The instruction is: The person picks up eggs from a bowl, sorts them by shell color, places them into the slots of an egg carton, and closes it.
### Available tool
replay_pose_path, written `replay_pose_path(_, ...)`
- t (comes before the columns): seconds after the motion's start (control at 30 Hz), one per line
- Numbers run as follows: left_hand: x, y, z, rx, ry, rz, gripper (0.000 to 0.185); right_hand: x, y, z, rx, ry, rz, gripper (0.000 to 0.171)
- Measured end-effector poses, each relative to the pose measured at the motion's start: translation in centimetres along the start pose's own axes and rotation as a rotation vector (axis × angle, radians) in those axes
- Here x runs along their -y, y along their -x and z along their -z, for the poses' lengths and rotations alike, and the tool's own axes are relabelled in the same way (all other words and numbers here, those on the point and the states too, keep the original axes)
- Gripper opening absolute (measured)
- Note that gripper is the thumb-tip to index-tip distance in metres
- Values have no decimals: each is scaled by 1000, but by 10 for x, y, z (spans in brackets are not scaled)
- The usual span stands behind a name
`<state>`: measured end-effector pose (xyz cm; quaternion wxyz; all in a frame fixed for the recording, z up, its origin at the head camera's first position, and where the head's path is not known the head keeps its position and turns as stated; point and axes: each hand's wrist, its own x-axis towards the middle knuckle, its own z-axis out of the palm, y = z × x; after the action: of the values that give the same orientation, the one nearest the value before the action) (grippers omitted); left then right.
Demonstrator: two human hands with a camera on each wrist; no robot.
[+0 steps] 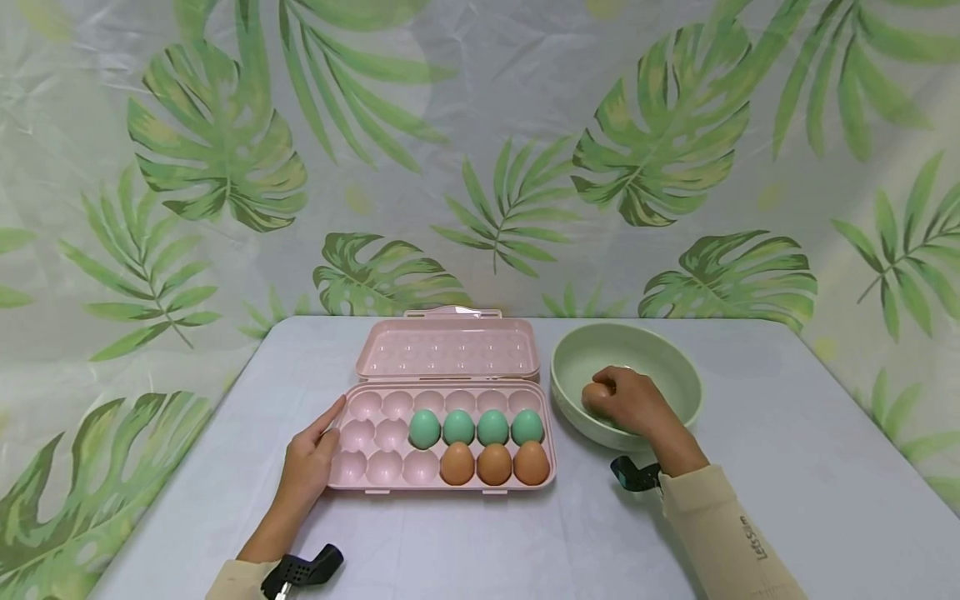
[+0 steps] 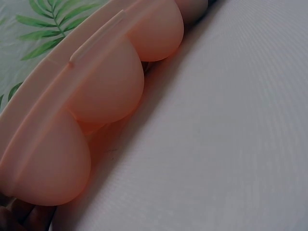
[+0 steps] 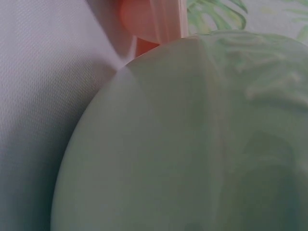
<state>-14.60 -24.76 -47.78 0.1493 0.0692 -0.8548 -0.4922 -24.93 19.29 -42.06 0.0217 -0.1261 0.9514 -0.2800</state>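
Observation:
A pink egg tray [image 1: 375,469] lies open on the table, its lid [image 1: 447,348] folded back behind it. Several green eggs [image 1: 458,427] fill the right of the middle row, and three brown eggs [image 1: 493,463] sit in the front row. My left hand [image 1: 322,433] rests with straight fingers against the tray's left edge. My right hand [image 1: 611,396] is inside the pale green bowl [image 1: 678,367], its fingers curled round a brown egg [image 1: 596,393]. The left wrist view shows the tray's cups [image 2: 110,86] from below. The bowl's outer wall [image 3: 192,144] fills the right wrist view.
The pale table [image 1: 787,467] has bare surface in front of the tray and right of the bowl. A leaf-print curtain [image 1: 480,150] hangs close behind the table. The tray's left cups [image 1: 378,433] hold nothing. Tray and bowl stand a small gap apart.

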Motion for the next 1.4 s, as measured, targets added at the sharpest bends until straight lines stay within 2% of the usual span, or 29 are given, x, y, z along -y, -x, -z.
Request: replay_pose_path(1.4, 1, -1, 0, 0, -7, 4, 44, 2, 1, 1, 11, 0, -19, 35)
